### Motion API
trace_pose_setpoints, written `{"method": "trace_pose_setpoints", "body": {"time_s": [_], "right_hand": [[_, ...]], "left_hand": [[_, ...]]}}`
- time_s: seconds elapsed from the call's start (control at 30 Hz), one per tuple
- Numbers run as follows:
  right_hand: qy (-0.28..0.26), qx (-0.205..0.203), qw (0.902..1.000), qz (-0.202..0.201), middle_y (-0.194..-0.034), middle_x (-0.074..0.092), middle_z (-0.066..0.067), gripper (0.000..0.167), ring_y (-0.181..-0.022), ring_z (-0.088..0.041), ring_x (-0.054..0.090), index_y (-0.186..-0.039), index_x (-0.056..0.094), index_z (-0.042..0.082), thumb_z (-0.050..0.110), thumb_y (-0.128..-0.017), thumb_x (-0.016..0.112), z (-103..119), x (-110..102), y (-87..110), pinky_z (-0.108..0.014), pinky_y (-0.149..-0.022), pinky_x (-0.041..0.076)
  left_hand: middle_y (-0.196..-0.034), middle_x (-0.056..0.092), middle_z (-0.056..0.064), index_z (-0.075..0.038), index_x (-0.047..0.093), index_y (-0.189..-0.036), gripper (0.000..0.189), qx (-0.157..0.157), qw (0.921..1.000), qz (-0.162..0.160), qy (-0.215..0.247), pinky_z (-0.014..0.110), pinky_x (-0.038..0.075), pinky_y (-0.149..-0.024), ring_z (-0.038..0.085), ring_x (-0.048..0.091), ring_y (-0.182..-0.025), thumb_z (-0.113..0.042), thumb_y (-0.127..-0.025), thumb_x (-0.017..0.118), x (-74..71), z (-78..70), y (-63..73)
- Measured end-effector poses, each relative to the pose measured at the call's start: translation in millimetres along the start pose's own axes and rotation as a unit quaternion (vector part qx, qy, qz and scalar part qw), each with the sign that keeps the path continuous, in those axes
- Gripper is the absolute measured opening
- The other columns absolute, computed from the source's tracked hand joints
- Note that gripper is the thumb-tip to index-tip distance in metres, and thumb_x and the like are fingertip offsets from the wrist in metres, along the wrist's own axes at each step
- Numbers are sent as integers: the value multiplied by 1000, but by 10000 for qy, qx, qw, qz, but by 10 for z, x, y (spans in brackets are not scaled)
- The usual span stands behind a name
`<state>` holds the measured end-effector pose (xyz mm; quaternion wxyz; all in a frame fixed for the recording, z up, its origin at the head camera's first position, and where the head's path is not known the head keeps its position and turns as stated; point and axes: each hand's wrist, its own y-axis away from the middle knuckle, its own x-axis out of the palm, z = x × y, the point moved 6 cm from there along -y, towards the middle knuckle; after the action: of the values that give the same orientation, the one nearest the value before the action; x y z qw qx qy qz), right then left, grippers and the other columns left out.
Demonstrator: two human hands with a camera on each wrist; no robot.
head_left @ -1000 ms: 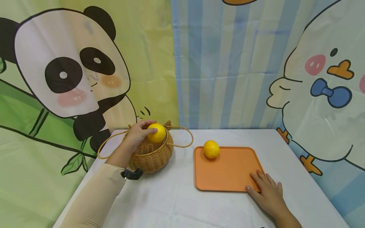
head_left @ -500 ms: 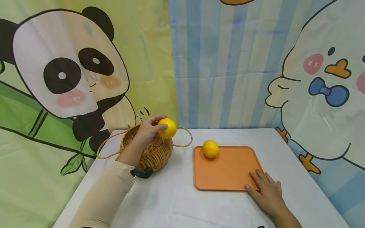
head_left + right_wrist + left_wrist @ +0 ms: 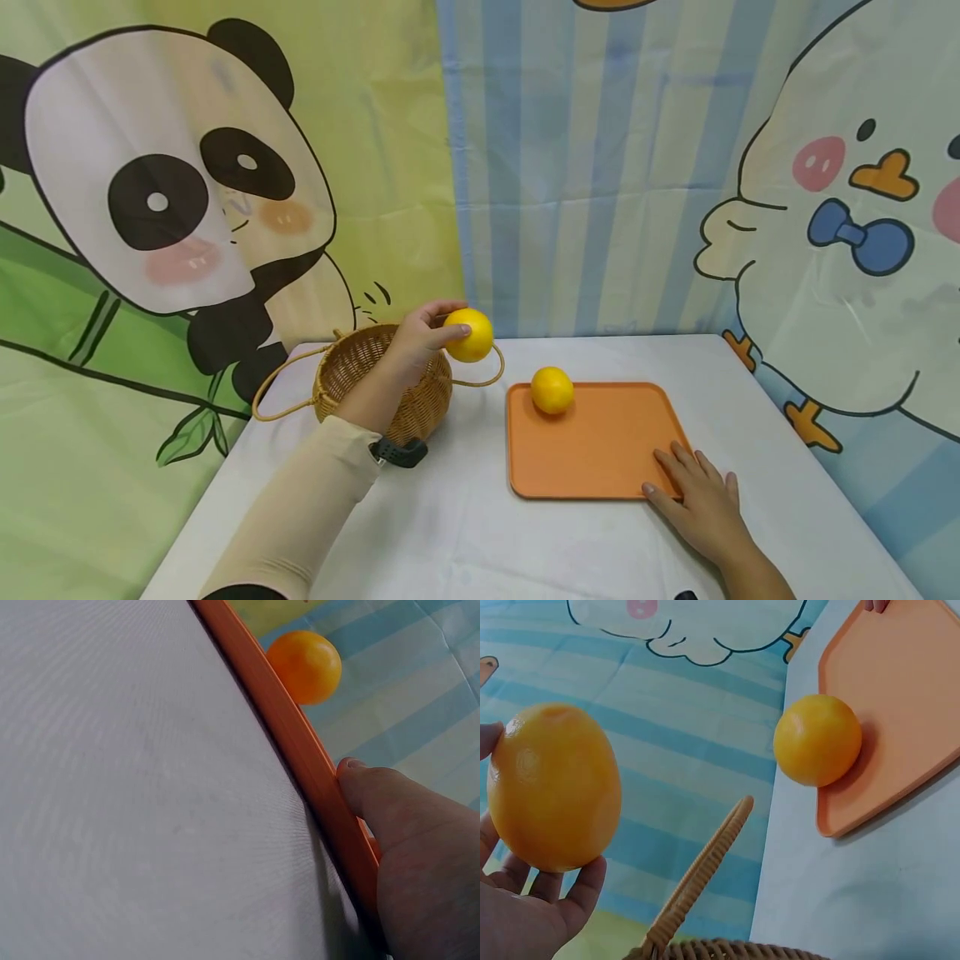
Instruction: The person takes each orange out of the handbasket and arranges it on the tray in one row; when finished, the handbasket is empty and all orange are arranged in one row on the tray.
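My left hand (image 3: 417, 343) grips an orange (image 3: 474, 336) between thumb and fingers, up in the air by the basket's right side. In the left wrist view the held orange (image 3: 555, 787) looks large, with fingertips beneath it. Below the forearm stands a round wicker basket (image 3: 426, 408), its two loop handles folded outward; my arm covers part of its opening. A second orange (image 3: 552, 390) sits at the back left corner of an orange tray (image 3: 600, 454). On the tray's front right corner rests my right hand (image 3: 705, 510), fingers extended, its thumb touching the rim in the right wrist view.
A white cloth covers the table (image 3: 450, 533). The basket's right handle (image 3: 487, 382) reaches toward the tray. Behind the table hangs a printed curtain (image 3: 555, 167) with a panda and a chick. A small dark object (image 3: 686, 595) shows at the bottom edge.
My left hand has carried the orange rightward, from over the basket's opening to past its right rim. The right hand keeps its place on the tray. The head view has shifted slightly.
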<state>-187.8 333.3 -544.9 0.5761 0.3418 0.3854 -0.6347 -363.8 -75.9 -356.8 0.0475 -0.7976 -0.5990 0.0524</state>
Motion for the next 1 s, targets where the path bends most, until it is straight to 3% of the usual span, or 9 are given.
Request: {"method": "trace_pose_setpoints", "body": {"time_s": [0.33, 0.73, 1.0], "right_hand": [[49, 26, 10000, 16, -165, 34, -34, 89, -149, -63, 19, -157, 52, 4, 71, -98, 61, -12, -27, 6, -88, -109, -4], [51, -24, 10000, -10, -165, 35, -32, 87, -149, -63, 20, -157, 52, 5, 70, -99, 61, -32, -3, -8, -89, -108, -2], [46, -23, 10000, -40, -165, 35, -32, 88, -150, -62, 20, -157, 52, 6, 71, -98, 61, -25, -7, -9, -88, -109, -3]], "left_hand": [[-138, 63, 17, -1, 64, -142, 50, 63, 9995, 293, 101, 29, 57, -93, 26, 63, -117, -5, -94, 76, 311, 42, -74], [-136, 62, 19, 4, 64, -141, 50, 136, 9976, 560, 372, 28, 56, -91, 23, 62, -112, -1, -92, 75, 711, 135, -176], [-138, 62, 16, 0, 66, -140, 49, -60, 9973, 679, 287, 34, 56, -101, 27, 62, -120, -3, -93, 78, 980, 185, -242]]}}
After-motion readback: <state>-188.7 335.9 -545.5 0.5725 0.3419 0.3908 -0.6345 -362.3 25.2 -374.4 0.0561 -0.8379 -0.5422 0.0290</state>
